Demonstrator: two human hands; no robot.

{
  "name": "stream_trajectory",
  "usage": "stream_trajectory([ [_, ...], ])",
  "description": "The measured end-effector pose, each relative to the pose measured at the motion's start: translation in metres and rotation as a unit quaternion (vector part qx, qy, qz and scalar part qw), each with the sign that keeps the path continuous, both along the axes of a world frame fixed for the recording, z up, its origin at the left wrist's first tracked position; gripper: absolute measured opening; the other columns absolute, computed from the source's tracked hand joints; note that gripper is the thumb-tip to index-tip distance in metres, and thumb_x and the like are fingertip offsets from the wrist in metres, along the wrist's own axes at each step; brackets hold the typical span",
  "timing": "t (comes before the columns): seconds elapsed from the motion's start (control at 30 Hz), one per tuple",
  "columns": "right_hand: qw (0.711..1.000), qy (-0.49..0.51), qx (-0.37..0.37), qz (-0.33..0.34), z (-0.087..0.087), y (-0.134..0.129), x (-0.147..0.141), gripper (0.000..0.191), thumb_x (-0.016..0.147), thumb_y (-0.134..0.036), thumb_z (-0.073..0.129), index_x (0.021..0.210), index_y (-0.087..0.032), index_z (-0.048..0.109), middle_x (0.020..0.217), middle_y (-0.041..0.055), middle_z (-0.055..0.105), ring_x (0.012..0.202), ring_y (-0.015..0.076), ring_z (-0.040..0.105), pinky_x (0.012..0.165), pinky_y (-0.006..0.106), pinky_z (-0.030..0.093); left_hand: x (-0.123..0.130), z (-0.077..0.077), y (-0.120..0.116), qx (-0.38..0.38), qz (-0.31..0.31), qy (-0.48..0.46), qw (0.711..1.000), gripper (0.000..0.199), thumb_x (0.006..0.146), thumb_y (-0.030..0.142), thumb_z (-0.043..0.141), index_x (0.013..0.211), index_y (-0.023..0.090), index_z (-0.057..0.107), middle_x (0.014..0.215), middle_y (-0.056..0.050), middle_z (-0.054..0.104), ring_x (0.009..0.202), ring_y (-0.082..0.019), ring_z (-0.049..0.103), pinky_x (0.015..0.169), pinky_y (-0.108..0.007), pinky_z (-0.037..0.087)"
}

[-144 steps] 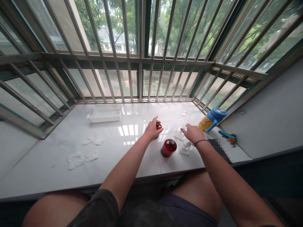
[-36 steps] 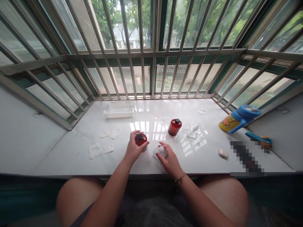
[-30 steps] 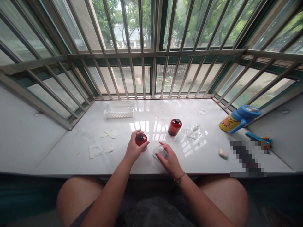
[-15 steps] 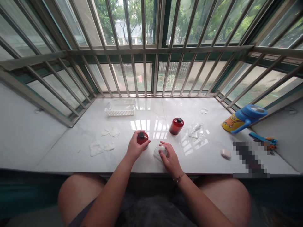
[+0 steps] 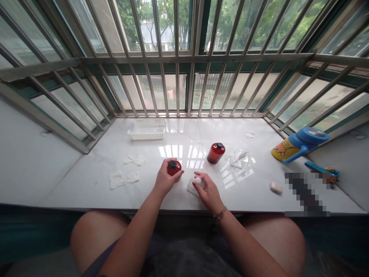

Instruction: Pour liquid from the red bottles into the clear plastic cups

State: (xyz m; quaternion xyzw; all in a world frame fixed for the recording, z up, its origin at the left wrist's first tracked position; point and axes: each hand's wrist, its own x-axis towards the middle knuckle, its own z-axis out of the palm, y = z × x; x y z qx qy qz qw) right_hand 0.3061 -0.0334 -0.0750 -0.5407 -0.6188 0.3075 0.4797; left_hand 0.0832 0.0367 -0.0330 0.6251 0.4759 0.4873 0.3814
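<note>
My left hand [image 5: 165, 177] is wrapped round a red bottle [image 5: 176, 167] with a black cap, which stands on the white marbled ledge [image 5: 184, 204]. To its right, my right hand [image 5: 208, 189] has its thumb and fingers curved at a small clear container [image 5: 192, 185]; the fingers hide part of it. A second red bottle [image 5: 216, 154] with a black cap stands farther back. Right of that lies a clear plastic piece [image 5: 240, 158].
A white basket [image 5: 147, 132] sits at the back left. White tissue pieces [image 5: 117, 179] lie on the left. On the right are a blue and yellow flask [image 5: 294, 146], a pinkish block [image 5: 276, 187] and a blurred-out dark item [image 5: 307, 194]. Metal bars [image 5: 196, 59] line the window behind.
The view has shifted slightly. My right hand's thumb and fingers have moved a little at the clear container. My left hand keeps its hold on the bottle.
</note>
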Motion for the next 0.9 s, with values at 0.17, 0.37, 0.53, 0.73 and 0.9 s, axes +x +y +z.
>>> stream_trajectory([
  [0.17,1.0,0.011,-0.012,-0.007,-0.001,0.0,-0.001,0.02,0.098,-0.047,0.071,0.102,-0.027,0.068,0.138,0.0099,0.071,0.127,0.0307,0.068,0.111,0.049,0.052,0.0,0.001,-0.001,-0.004,-0.001,-0.002,1.0,0.049,0.082,0.033,0.088,0.123,0.026,0.062,0.138,-0.01,0.069,0.13,-0.03,0.067,0.113,-0.049,0.051],
  [0.37,0.994,0.08,-0.039,-0.059,-0.007,-0.003,-0.006,0.035,0.09,-0.053,0.082,0.099,-0.028,0.059,0.139,0.0105,0.074,0.126,0.0327,0.07,0.108,0.053,0.056,0.0,-0.001,-0.001,-0.013,0.0,-0.005,1.0,0.05,0.083,0.036,0.088,0.123,0.027,0.061,0.14,-0.01,0.068,0.13,-0.03,0.067,0.112,-0.049,0.053],
  [0.53,0.996,0.075,-0.027,-0.028,-0.005,-0.003,-0.005,0.029,0.094,-0.054,0.077,0.098,-0.028,0.065,0.14,0.0094,0.074,0.129,0.0329,0.069,0.113,0.055,0.054,0.001,0.001,-0.003,-0.008,0.005,-0.006,1.0,0.049,0.082,0.034,0.088,0.122,0.026,0.062,0.139,-0.01,0.069,0.13,-0.03,0.067,0.113,-0.05,0.052],
  [0.73,0.999,0.017,0.001,0.028,0.003,-0.001,0.003,0.029,0.105,-0.048,0.063,0.126,-0.03,0.071,0.142,0.0085,0.071,0.134,0.0301,0.066,0.116,0.051,0.053,0.001,0.0,-0.002,-0.004,0.003,-0.006,1.0,0.048,0.083,0.033,0.088,0.123,0.026,0.062,0.139,-0.01,0.069,0.129,-0.029,0.068,0.114,-0.049,0.051],
  [0.9,0.999,-0.006,0.029,0.035,-0.008,-0.001,-0.001,0.041,0.103,-0.047,0.066,0.139,-0.028,0.059,0.154,0.0126,0.057,0.145,0.0303,0.055,0.125,0.054,0.044,0.0,0.0,-0.001,0.001,0.001,-0.004,1.0,0.048,0.083,0.034,0.088,0.123,0.026,0.062,0.139,-0.01,0.069,0.13,-0.029,0.067,0.114,-0.049,0.051],
])
